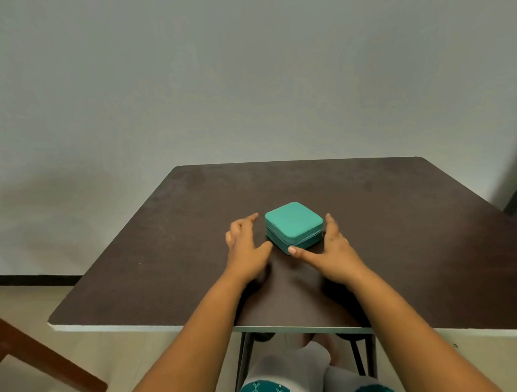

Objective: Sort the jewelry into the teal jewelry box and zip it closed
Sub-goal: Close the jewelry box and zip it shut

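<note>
Flanking the small square teal fabric jewelry box, which lay closed near the middle of the dark brown worktop, both hands were unclenched: left hand just beside it, grasping nothing; right hand with its thumb touching the front corner. No jewelry showed. The zip seam appeared closed, so the task looked either finished or unstarted; the latter would call for steadying and unzipping.

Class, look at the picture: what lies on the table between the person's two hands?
In the head view, the closed teal jewelry box sits between the left hand and right hand.
</note>
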